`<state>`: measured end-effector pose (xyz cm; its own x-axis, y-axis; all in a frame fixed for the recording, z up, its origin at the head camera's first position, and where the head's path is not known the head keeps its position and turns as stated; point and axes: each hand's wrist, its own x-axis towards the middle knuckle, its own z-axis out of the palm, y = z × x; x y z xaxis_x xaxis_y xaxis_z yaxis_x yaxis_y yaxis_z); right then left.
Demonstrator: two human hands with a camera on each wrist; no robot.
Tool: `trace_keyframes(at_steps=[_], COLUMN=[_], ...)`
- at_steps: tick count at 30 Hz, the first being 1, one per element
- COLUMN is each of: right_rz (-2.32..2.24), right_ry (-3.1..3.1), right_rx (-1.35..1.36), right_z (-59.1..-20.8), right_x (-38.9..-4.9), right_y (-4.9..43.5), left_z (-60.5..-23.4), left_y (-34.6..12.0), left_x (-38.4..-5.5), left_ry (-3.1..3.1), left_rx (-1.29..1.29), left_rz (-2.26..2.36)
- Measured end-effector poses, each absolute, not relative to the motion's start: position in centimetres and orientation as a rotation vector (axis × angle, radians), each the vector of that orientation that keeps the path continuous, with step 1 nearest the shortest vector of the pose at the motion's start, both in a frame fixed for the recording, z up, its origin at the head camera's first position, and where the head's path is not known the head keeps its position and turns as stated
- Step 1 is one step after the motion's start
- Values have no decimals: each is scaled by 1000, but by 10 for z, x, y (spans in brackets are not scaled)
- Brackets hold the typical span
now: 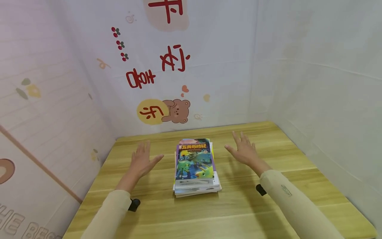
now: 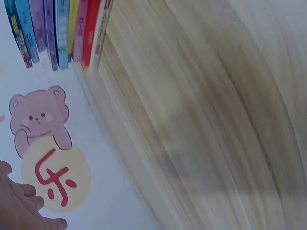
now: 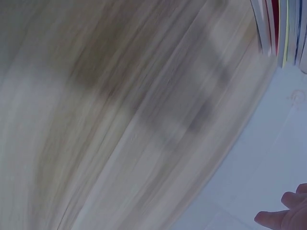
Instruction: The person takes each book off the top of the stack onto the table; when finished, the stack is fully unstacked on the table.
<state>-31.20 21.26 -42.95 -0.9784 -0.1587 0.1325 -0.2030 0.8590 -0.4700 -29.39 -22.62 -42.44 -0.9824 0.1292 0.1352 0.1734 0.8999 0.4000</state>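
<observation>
A stack of several thin books [image 1: 194, 166] lies on the wooden table, the top one a colorful comic-style cover with green and yellow cartoon creatures. To the left of the stack, my left hand [image 1: 141, 161] hovers with fingers spread, touching nothing. My right hand [image 1: 245, 151] is held up on the other side, its fingers also spread and apart from the books. In the left wrist view the colored spines of the books [image 2: 62, 33] show at the top, with my left fingertips at the lower left. The right wrist view catches the stack's pale page edges [image 3: 283, 28].
The wood-grain table [image 1: 238, 212] is bounded behind by a white cloth backdrop [image 1: 221, 83] with red characters and a printed bear [image 1: 177, 112]. White cloth also hangs along the left and right sides. A dark wrist device [image 1: 261, 190] sits under the right sleeve.
</observation>
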Motion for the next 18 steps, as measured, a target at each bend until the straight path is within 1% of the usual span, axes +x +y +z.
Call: trace_keyframes(at_steps=[4, 11, 18], right_rz=[862, 1097, 1297], right_ry=[-2913, -2863, -2811], right_rx=[322, 403, 407], right_z=[-431, -439, -449], right_x=[-309, -300, -290], right_y=[207, 197, 189], left_z=[-423, -423, -428], left_y=[-214, -195, -181], left_x=[-290, -282, -275], left_ry=[-2976, -2949, -2908], left_rx=[-234, -225, -206], left_rz=[-723, -1071, -1349])
